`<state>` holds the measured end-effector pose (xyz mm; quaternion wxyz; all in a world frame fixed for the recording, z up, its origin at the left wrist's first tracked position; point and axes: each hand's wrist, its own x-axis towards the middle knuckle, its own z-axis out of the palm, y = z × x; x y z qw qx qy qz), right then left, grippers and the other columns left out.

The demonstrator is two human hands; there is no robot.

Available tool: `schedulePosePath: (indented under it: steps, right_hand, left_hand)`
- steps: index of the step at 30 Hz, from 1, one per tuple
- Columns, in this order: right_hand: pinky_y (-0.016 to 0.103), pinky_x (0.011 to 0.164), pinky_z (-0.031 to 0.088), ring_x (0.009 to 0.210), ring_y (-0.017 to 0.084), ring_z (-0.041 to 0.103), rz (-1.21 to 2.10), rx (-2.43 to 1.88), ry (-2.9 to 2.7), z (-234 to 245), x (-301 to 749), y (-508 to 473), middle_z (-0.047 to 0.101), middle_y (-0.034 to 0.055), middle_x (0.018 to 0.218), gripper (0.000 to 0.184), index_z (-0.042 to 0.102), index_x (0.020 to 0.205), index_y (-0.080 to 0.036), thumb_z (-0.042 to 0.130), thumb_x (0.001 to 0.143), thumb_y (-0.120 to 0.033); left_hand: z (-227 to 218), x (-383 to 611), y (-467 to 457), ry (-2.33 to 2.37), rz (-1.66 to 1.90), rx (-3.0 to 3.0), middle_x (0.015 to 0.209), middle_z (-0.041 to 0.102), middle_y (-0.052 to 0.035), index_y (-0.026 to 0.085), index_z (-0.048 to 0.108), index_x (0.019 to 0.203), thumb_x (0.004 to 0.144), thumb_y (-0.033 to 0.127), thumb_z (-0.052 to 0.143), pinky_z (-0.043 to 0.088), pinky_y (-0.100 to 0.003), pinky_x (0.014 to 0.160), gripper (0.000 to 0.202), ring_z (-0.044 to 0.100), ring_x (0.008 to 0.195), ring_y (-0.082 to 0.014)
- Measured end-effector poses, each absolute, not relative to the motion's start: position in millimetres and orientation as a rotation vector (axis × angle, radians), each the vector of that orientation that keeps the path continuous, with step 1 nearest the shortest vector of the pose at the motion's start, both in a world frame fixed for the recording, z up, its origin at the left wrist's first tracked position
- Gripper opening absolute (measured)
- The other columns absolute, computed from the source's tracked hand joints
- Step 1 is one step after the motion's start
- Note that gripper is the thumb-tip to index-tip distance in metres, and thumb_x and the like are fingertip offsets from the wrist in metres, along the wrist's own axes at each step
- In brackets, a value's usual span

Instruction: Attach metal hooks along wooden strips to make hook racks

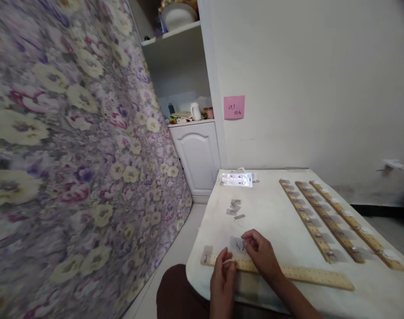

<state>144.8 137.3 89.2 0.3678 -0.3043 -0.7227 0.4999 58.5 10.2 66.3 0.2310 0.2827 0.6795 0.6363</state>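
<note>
A pale wooden strip with rows of holes (308, 273) lies across the near part of the table. At its left end stands a small clear card with a metal piece (207, 256). My right hand (262, 252) is above the strip, its fingers pinched at the edge of another clear card carrying a thin metal hook (239, 243). In front of the strip's left half, my left hand (223, 279) has curled fingers; a small pale thing shows between them, too small to name. Beyond my hands lie several loose clear cards with metal pieces (233, 212).
Three wooden strips fitted with small cards (304, 218) lie at the right on the cream-covered table (265, 199). A clear blister pack (237, 179) is at the back edge. A flowered curtain (89, 155) hangs at the left; a white cabinet (198, 150) stands behind.
</note>
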Motion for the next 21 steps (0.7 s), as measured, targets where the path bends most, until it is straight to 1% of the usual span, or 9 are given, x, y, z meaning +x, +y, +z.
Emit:
schedulePosePath:
  steps: [3,4,5,7,9,12,14,17,21]
  right_hand:
    - [0.027,0.062,0.042,0.065,0.015,0.053,1.104,-0.658,-2.026,97,150,123,0.057,0.0014,0.073,0.012,0.059,0.082,-0.019,0.047,0.079,-0.021]
    - [0.027,0.061,0.041,0.065,0.015,0.053,1.085,-0.632,-2.050,99,151,120,0.057,0.0014,0.074,0.012,0.059,0.082,-0.019,0.047,0.078,-0.019]
    - [0.027,0.061,0.041,0.064,0.014,0.053,1.083,-0.618,-2.061,100,152,118,0.057,0.0014,0.074,0.013,0.060,0.082,-0.019,0.047,0.078,-0.018]
    - [0.026,0.060,0.040,0.063,0.014,0.052,1.112,-0.621,-2.062,101,153,115,0.057,0.0009,0.073,0.013,0.060,0.081,-0.019,0.048,0.077,-0.017]
    - [0.026,0.058,0.039,0.060,0.014,0.050,1.172,-0.653,-2.050,100,154,115,0.054,-0.0008,0.067,0.011,0.061,0.080,-0.018,0.050,0.077,-0.018]
    - [0.025,0.055,0.037,0.056,0.013,0.047,1.315,-0.715,-2.001,96,154,119,0.050,-0.0033,0.059,0.010,0.060,0.080,-0.018,0.052,0.077,-0.022]
    - [0.025,0.055,0.037,0.056,0.013,0.048,1.414,-0.733,-1.953,92,154,123,0.052,-0.0028,0.059,0.012,0.060,0.081,-0.017,0.053,0.077,-0.025]
    - [0.026,0.057,0.038,0.059,0.014,0.050,1.508,-0.727,-1.906,83,153,128,0.056,-0.0007,0.064,0.014,0.060,0.081,-0.016,0.054,0.077,-0.029]
    - [0.026,0.058,0.040,0.061,0.015,0.053,1.603,-0.713,-1.896,71,151,131,0.058,0.0002,0.066,0.017,0.060,0.083,-0.016,0.055,0.077,-0.031]
  left_hand:
    - [60,64,24,1.668,1.837,0.618,0.121,0.057,-0.0155,0.016,0.048,0.124,0.070,0.057,0.063,0.049,-0.034,0.083,0.069,0.063,0.094,-0.0228]
    - [57,64,26,1.631,1.849,0.591,0.119,0.058,-0.0158,0.015,0.047,0.124,0.066,0.056,0.067,0.050,-0.034,0.080,0.074,0.064,0.091,-0.0228]
    - [55,64,27,1.606,1.844,0.573,0.113,0.061,-0.0147,0.014,0.046,0.125,0.063,0.055,0.070,0.050,-0.033,0.077,0.078,0.064,0.086,-0.0219]
    - [53,63,25,1.577,1.804,0.562,0.090,0.067,-0.0084,0.014,0.044,0.126,0.062,0.051,0.072,0.049,-0.030,0.071,0.079,0.063,0.074,-0.0186]
    - [53,62,21,1.547,1.779,0.559,0.077,0.066,-0.0032,0.015,0.045,0.124,0.064,0.049,0.072,0.047,-0.028,0.066,0.074,0.061,0.068,-0.0163]
    - [57,61,14,1.488,1.777,0.543,0.086,0.066,-0.0047,0.016,0.051,0.116,0.066,0.048,0.070,0.046,-0.026,0.063,0.062,0.061,0.070,-0.0155]
    - [61,60,11,1.452,1.753,0.546,0.086,0.066,-0.0045,0.016,0.054,0.110,0.068,0.047,0.070,0.045,-0.024,0.059,0.054,0.060,0.067,-0.0141]
    - [64,61,8,1.416,1.737,0.547,0.074,0.064,-0.0007,0.016,0.057,0.096,0.072,0.044,0.068,0.041,-0.021,0.055,0.039,0.057,0.060,-0.0104]
    - [63,64,6,1.349,1.763,0.457,0.069,0.062,0.0016,0.016,0.056,0.086,0.073,0.042,0.068,0.037,-0.019,0.051,0.032,0.053,0.054,-0.0078]
